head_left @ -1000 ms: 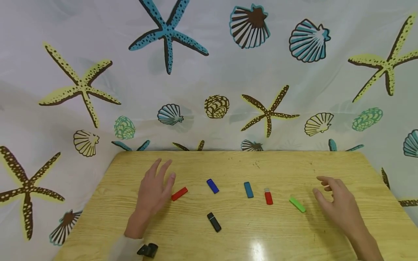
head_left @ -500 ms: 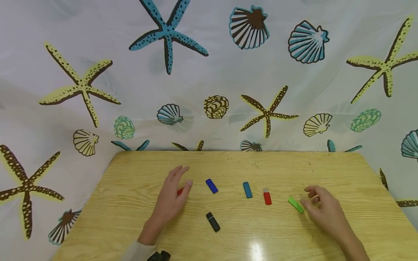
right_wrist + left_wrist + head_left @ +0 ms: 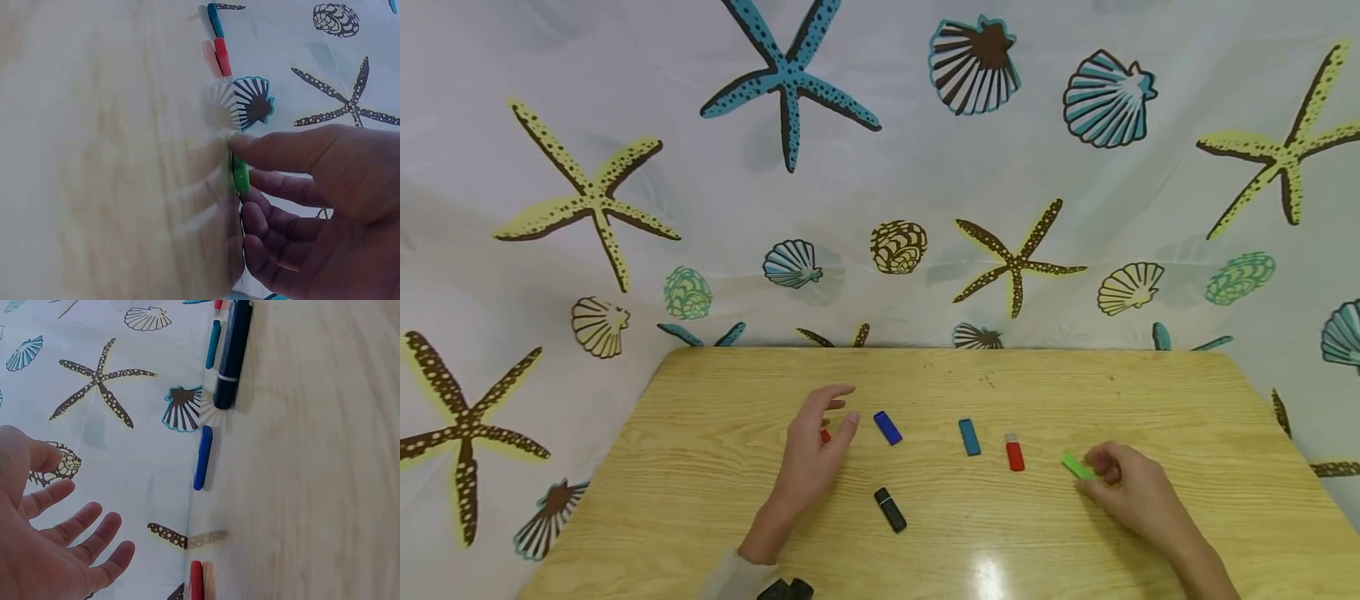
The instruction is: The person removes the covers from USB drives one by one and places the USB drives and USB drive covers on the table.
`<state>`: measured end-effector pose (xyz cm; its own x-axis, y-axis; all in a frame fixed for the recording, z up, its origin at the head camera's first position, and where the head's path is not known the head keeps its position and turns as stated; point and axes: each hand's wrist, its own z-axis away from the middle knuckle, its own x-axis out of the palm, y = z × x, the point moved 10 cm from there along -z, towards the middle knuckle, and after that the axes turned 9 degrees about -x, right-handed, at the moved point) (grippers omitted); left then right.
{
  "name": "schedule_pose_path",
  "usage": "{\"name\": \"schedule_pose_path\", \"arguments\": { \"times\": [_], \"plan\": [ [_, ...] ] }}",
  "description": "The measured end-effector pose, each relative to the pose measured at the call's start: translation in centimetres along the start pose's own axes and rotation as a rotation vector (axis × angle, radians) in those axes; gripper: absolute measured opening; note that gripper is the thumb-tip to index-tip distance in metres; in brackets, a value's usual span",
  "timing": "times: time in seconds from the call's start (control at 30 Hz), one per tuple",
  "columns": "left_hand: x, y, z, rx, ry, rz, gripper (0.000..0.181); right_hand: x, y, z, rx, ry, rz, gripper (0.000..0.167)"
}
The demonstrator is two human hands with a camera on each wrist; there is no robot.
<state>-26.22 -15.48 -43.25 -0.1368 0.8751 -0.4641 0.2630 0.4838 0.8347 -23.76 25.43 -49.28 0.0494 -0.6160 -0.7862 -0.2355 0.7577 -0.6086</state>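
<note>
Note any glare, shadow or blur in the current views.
Head: bright glare low on the table, faint shadow below the right hand. Left wrist: the table's grain looks soft, cloth print faintly reflected. Right wrist: grain smeary, red stick reflected beside itself.

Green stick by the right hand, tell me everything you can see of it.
The green stick is a slim, bright bar with a plastic look. It appears to rest on the wooden table, slanting, its far end toward the left. The fingers of the right hand curl round its near end, hiding part of it; any finer markings are too small to tell.
</note>
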Motion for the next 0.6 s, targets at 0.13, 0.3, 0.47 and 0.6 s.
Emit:
{"name": "schedule_pose_path", "arguments": {
  "times": [0.13,0.3,0.47,0.6],
  "plan": [
    [0.8,0.7,-0.1,0.014,-0.018,0.029,0.036,0.4,0.0,-0.2,0.011,-0.041,0.006,0.025],
    [1.9,1.2,-0.1,0.019,-0.056,0.071,0.036,0.6,-0.2,-0.3,-0.011,-0.058,0.013,0.02],
    [3.0,1.3,-0.2,-0.02,-0.113,0.147,0.033,0.5,-0.7,-0.5,-0.032,-0.057,0.016,0.019],
    [3.5,1.9,-0.2,-0.011,-0.134,0.186,0.032,0.3,-1.4,-0.4,-0.053,-0.023,-0.007,0.02]
  ]
}}
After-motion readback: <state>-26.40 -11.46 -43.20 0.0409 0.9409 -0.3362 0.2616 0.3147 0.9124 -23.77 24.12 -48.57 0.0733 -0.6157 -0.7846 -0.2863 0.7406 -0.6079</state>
